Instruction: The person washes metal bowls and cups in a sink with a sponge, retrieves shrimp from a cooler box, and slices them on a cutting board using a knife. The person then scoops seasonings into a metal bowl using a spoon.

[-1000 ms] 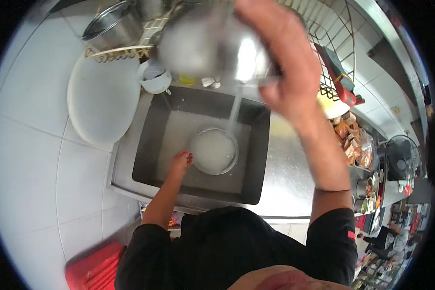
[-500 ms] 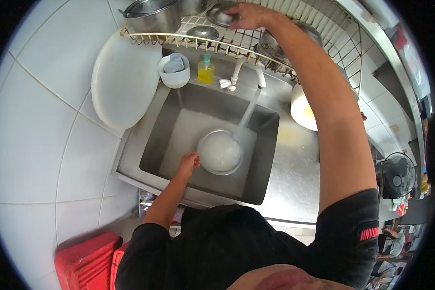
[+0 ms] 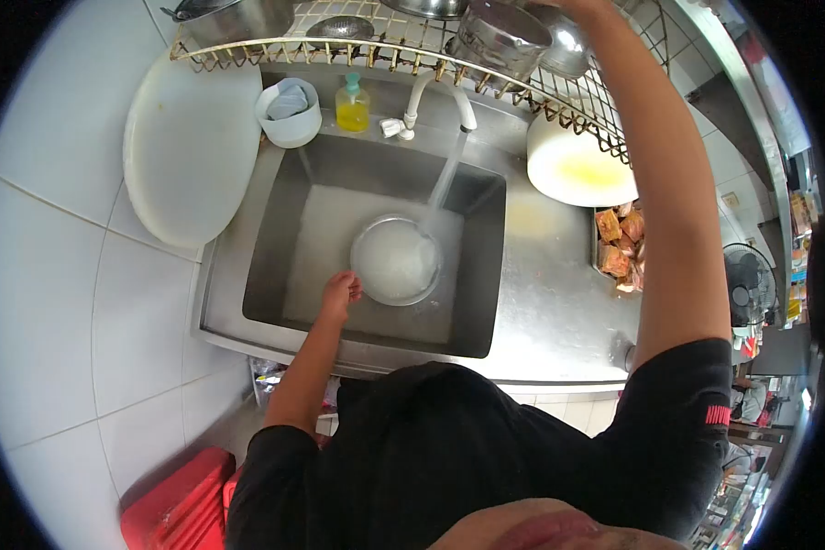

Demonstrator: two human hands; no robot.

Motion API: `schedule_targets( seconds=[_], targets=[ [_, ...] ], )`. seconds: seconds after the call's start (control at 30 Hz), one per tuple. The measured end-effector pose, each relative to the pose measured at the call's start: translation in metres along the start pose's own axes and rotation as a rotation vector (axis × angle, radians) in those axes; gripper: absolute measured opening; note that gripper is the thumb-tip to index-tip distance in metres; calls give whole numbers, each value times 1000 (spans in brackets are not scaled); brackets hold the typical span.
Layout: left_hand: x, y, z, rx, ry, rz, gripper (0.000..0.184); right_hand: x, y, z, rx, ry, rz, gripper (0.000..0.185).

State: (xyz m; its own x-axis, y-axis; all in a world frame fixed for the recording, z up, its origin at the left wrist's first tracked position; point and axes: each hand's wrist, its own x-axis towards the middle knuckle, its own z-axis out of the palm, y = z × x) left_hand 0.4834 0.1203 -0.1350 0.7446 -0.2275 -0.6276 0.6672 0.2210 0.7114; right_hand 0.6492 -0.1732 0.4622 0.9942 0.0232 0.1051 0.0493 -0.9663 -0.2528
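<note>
Currently, the left hand is curled on the near-left rim of a metal bowl in the sink, well apart from the right hand, cropped at the view's top, so I cannot tell its grip. Bowl and sink hold cloudy water; a bottle holds yellow liquid.

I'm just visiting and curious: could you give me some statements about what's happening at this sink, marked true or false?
1. Water runs from the faucet into the bowl. True.
2. The left hand is at the bowl's rim. True.
3. The bowl stands on the floor. False: it is in the sink.
4. The pump bottle holds yellow liquid. True.
5. Both arms are down in the sink. False: the right arm reaches up toward the wire rack.
</note>
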Motion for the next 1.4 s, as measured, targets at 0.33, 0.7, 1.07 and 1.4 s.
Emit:
schedule_targets(
  seconds=[0.33,0.7,1.07,1.4],
  targets=[
    [40,-5,1,72,-40,-52,23,-140,139,-3,-426,480,137,54],
    [41,0,51,211,-97,-107,20,-138,120,0,-651,-46,422,63],
    [35,-17,13,163,-99,-52,18,-85,180,-3,-488,239,396,52],
    [60,1,2,442,201,95,23,-78,294,23,-507,441,51,58]
  ],
)
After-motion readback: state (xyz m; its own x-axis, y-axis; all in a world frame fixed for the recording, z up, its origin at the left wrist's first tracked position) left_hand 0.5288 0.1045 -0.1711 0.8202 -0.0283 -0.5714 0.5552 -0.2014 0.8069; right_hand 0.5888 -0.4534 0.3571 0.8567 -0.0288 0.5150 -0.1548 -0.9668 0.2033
